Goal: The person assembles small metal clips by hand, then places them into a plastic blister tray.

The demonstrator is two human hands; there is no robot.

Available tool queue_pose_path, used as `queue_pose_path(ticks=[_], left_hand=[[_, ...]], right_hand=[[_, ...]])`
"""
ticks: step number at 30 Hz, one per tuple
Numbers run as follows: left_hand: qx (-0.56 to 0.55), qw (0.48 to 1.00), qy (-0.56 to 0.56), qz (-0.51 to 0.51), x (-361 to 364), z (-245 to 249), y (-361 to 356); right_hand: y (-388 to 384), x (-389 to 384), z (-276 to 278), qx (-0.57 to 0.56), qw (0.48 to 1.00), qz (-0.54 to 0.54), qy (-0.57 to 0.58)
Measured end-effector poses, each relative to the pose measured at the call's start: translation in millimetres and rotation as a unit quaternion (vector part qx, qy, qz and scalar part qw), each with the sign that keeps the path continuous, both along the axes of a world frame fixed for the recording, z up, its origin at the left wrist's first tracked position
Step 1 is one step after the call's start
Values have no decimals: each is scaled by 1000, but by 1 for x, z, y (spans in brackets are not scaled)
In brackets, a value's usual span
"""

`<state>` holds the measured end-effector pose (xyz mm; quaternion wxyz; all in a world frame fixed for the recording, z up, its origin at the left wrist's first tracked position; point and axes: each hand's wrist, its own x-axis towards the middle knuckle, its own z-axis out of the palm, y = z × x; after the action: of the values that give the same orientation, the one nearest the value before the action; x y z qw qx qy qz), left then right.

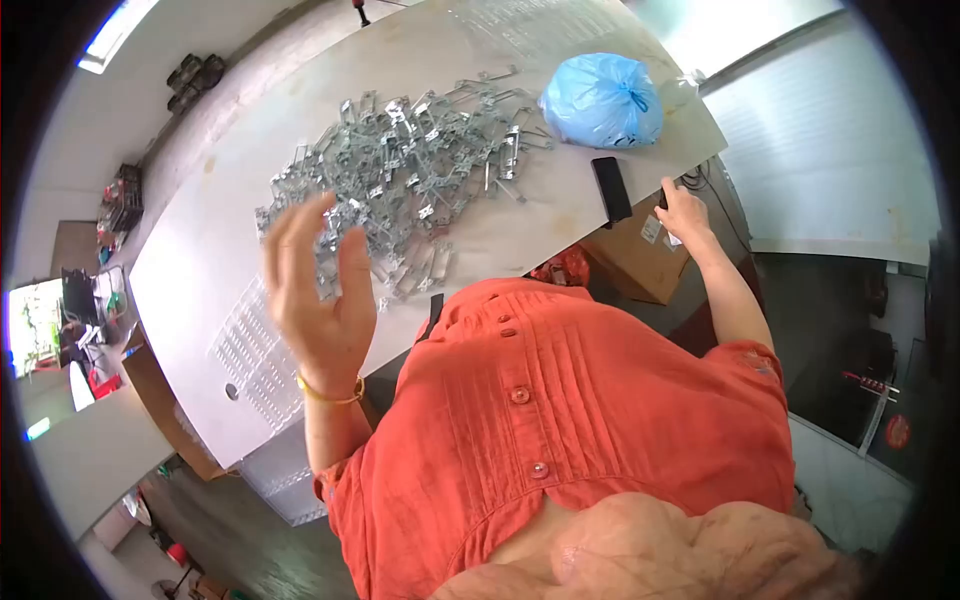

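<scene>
My left hand (pixel 325 300), with a yellow band at its wrist, is raised over the front left of the table, fingers and thumb apart, holding nothing. Just beyond it a wide heap of small metal brackets (pixel 400 160) lies on the grey table (pixel 190 250). At the table's right front edge, my right hand (pixel 685 214) has its fingers closed around something small and dark, mostly hidden. A black phone (pixel 612 189) lies flat just left of that hand. Behind the phone rests a tied blue plastic bag (pixel 602 100).
Clear ribbed plastic sheets lie at the table's far edge (pixel 535 30) and front left corner (pixel 255 355). A cardboard box (pixel 640 262) stands below the right front edge, beside a red bag (pixel 565 268). Cables (pixel 697 178) hang near the right corner.
</scene>
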<state>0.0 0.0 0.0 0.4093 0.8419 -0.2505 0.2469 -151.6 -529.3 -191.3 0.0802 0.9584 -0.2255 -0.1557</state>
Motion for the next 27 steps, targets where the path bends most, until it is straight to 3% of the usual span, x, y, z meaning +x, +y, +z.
queue_pose_path(ticks=[4, 8, 14, 21, 25, 27], left_hand=[[74, 966, 247, 14, -5, -111, -4], [153, 923, 349, 53, -19, -211, -12], [255, 856, 433, 121, -44, -252, -15], [263, 784, 542, 148, -84, -269, -35], [246, 754, 591, 148, -100, -276, -42], [209, 763, 593, 152, -110, -282, -38]], right_hand=[[-37, 0, -54, -19, 999, 26, 34], [-92, 34, -101, -44, 997, 62, -1], [-117, 63, -146, -26, 992, 115, 50], [-112, 83, -153, 25, 983, 139, 115], [-119, 94, -159, 61, 986, 101, 115], [-121, 98, -160, 67, 985, 105, 119]])
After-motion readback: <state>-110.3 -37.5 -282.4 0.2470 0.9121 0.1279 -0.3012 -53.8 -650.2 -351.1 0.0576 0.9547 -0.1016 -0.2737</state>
